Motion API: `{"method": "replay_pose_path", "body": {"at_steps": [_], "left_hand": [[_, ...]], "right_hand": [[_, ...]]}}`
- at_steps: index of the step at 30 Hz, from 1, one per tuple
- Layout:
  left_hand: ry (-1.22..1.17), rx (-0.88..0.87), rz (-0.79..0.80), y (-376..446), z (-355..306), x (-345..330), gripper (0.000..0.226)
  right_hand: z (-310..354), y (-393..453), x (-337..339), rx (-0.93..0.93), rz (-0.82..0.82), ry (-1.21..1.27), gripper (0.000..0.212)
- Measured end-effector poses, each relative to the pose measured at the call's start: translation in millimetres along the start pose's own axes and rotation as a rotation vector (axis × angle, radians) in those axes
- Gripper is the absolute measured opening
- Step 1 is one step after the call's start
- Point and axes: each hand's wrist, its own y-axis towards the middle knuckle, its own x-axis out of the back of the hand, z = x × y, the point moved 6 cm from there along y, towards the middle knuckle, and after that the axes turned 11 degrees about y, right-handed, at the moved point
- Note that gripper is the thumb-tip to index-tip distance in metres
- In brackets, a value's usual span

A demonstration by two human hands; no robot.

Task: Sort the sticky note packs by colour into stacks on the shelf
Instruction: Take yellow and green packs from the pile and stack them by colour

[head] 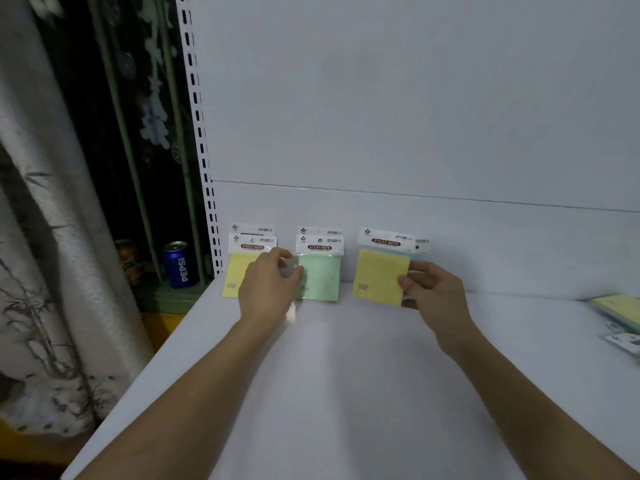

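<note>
Two stacks of sticky note packs lean against the back wall of the white shelf (346, 375): a yellow stack (235, 271) at the left and a green stack (322, 275) beside it. My left hand (270, 285) hovers over the gap between them. Its fingers are curled and blurred, so I cannot tell whether they grip anything. Further right, my right hand (433, 289) pinches the right edge of a single yellow pack (381, 275) and holds it upright. A pale blue pack (417, 254) peeks out behind it; whether my hand also holds it is unclear.
Several loose packs (616, 306) lie at the shelf's right edge. The slotted upright post (204, 168) marks the shelf's left end. Beyond it stand a blue Pepsi can (178, 265) and an orange can (126, 261), and a patterned curtain (41, 237) hangs further left.
</note>
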Motion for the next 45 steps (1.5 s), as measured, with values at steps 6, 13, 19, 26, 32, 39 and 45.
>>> {"method": "replay_pose_path", "body": {"at_steps": [6, 13, 19, 26, 32, 39, 45], "left_hand": [[0.194, -0.042, 0.062, 5, 4, 48, 0.023], [0.474, -0.109, 0.25, -26, 61, 87, 0.032], [0.516, -0.247, 0.374, -65, 86, 82, 0.041], [0.479, -0.281, 0.345, -72, 89, 85, 0.039], [0.554, -0.292, 0.386, -71, 88, 82, 0.043], [0.549, -0.334, 0.366, -73, 90, 80, 0.041], [0.527, -0.353, 0.311, -74, 89, 83, 0.037]], "right_hand": [[23, -3, -48, -0.022, 0.09, -0.025, 0.024], [1, -16, -132, -0.099, 0.133, -0.053, 0.017], [-36, -23, -191, -0.162, 0.14, -0.119, 0.016], [-54, -22, -216, -0.002, 0.075, -0.424, 0.015], [-46, -29, -229, 0.218, 0.052, -0.81, 0.022], [-42, -38, -230, 0.237, 0.034, -0.835, 0.016], [-39, -47, -219, 0.115, 0.033, -0.92, 0.018]]}}
